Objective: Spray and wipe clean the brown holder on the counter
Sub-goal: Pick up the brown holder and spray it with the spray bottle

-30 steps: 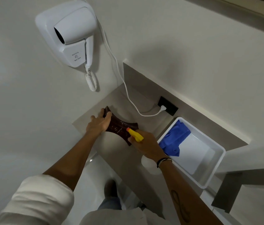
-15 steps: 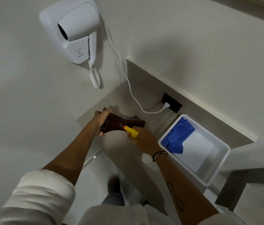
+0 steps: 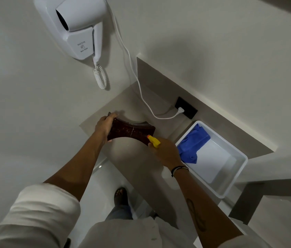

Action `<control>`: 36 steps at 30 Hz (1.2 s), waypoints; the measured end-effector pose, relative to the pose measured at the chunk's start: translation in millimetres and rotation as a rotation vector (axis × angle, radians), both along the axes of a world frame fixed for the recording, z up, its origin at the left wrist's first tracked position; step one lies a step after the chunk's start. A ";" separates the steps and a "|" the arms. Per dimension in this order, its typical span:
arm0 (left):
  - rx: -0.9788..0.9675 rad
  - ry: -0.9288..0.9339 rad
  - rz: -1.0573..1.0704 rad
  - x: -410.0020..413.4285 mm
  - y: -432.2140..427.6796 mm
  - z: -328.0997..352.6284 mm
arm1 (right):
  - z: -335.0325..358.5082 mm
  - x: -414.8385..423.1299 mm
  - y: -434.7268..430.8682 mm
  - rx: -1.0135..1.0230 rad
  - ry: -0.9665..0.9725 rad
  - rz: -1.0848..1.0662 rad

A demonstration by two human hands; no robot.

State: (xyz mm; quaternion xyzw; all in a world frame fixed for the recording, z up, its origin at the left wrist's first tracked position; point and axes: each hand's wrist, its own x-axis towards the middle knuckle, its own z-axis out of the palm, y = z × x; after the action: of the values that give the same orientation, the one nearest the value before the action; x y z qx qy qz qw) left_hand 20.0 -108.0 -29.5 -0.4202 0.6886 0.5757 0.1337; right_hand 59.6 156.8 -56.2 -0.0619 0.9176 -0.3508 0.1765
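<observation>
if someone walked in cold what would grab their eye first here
Probably the white wall-mounted hair dryer high on the wall, its coiled cord hanging below. Next, the two hands at the counter: the left hand tilts up the brown holder while the right hand aims a yellow spray nozzle at it. To the right, a blue cloth lies in a white tub.

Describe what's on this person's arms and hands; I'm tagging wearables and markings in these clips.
Both hands are bare: no gloves, no rings visible. Both sleeves, left sleeve, are off-white and rolled above the elbows. The right wrist carries a thin black-and-white wristband, and a dark looping tattoo runs along the right forearm.
</observation>
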 end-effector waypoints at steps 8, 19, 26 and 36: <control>0.090 0.070 -0.127 9.5 -5.1 3.3 | -3.9 4.7 8.3 -0.033 0.005 -0.010; -0.065 0.095 -0.181 13.2 -12.3 1.2 | 1.3 0.0 -2.2 -0.132 -0.009 0.033; -0.327 0.000 -0.258 18.6 -5.8 2.9 | 7.7 -1.3 -6.7 -0.175 -0.032 0.049; -0.100 -0.166 -0.196 8.5 -1.0 19.9 | 17.9 2.7 -21.3 -0.187 0.061 0.202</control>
State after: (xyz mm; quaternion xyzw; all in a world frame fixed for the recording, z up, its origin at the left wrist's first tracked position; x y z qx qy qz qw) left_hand 28.4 -109.0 -9.6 -0.4032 0.7409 0.4879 0.2246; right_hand 62.3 135.5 -38.3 -0.1806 0.8749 -0.4132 0.1764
